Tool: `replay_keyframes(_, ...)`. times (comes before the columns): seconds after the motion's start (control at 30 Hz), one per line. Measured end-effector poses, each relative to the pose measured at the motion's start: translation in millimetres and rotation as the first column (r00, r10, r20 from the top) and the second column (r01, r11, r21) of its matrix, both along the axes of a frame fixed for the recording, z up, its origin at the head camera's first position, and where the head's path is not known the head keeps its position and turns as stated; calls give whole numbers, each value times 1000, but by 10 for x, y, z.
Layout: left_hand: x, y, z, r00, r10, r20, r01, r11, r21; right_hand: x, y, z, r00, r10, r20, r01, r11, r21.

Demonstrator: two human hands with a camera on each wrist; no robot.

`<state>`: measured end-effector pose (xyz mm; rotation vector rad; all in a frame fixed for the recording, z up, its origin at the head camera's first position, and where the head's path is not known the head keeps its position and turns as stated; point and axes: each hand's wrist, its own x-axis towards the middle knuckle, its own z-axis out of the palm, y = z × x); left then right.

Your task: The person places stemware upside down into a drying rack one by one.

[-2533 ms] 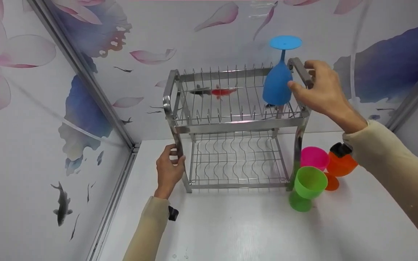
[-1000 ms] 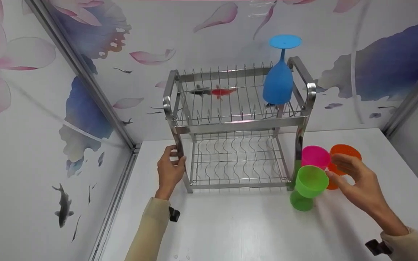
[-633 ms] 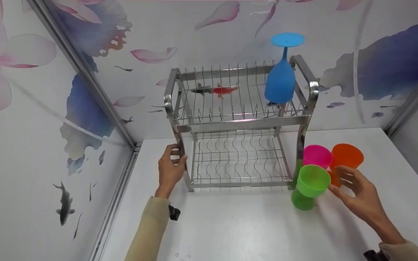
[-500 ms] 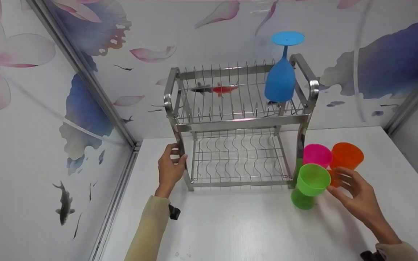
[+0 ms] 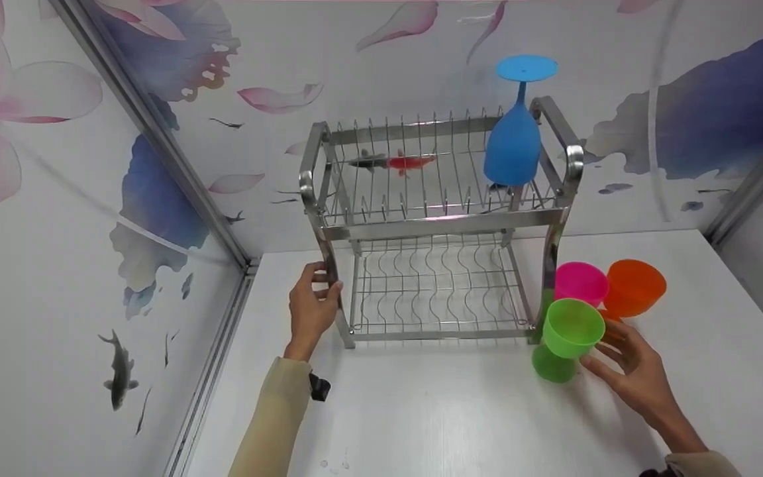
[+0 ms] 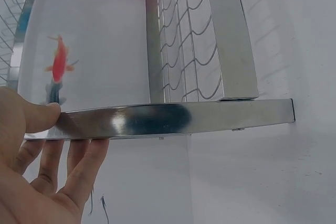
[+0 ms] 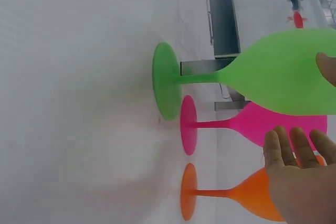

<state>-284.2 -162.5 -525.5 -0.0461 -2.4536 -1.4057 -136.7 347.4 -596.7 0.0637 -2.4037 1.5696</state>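
Observation:
My left hand [image 5: 312, 310] grips the left front post of a two-tier metal dish rack [image 5: 444, 226]. In the left wrist view its thumb lies on one side of the post [image 6: 152, 120] and the fingers on the other. My right hand [image 5: 634, 371] is beside a green goblet [image 5: 573, 333], which stands upright at the rack's right front foot. Its fingers are fairly straight, with the thumb at the near side of the bowl; whether they touch it I cannot tell. On the top tier, at the right end, a blue goblet [image 5: 512, 149] stands upside down.
Behind the green goblet stand a pink goblet [image 5: 581, 283] and an orange goblet [image 5: 636, 288], both upright on the white table [image 5: 441, 411]. A wall printed with flowers and fish [image 5: 282, 53] rises close behind the rack. Another printed panel [image 5: 37, 265] borders the left side.
My right hand has left the blue goblet on the top tier, come down past the orange goblet and moved left to the green one. The left hand keeps its hold on the post.

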Motion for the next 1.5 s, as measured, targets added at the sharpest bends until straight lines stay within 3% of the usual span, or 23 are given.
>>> replay_keyframes(0.27, 7, -3, 1, 1000, -5, 17, 5, 1000, 13, -20, -143, -221, 984, -29, 175, 36, 999, -38)
replay_keyframes(0.67, 15, 12, 1, 999, -15, -34, 15, 1000, 10, -150, -316, -256, 981, -76, 181, 88, 995, -57)
replay_keyframes(1.17, 37, 13, -20, 999, -2, -40, 3, 1000, 26, -131, -348, 13, 999, -46, -3, 46, 990, -133)
replay_keyframes(1.3, 91, 12, -26, 999, 8, -44, -6, 999, 45, -117, -343, 79, 999, -20, -50, 11, 984, -177)
replay_keyframes(1.5, 216, 29, -4, 998, 9, -66, -3, 997, 80, -57, -351, 189, 994, 4, -108, -21, 987, -158)
